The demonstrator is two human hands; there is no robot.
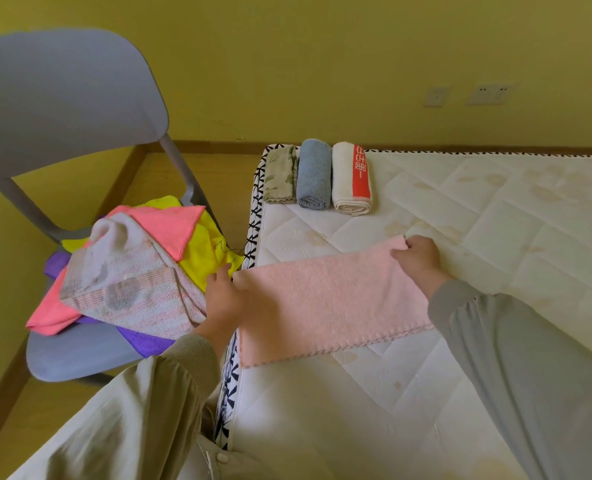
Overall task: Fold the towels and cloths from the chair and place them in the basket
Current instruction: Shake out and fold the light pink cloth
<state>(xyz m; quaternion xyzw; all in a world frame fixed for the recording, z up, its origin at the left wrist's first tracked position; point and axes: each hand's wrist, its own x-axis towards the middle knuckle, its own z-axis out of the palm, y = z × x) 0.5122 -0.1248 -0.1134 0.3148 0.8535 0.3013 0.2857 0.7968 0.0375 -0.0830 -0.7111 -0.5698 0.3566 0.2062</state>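
Towel seemingly between left grip, right grip

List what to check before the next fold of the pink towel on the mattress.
1. Left hand grips the pink towel's left edge: ok.
2. Right hand pinches its far right corner: ok.
3. Towel lies flat on the mattress: ok.
4. Finished towels at the far edge sit apart from it: ok.
5. Basket location: cannot tell, none in view.
6. Pile on the chair emptied: not ok.
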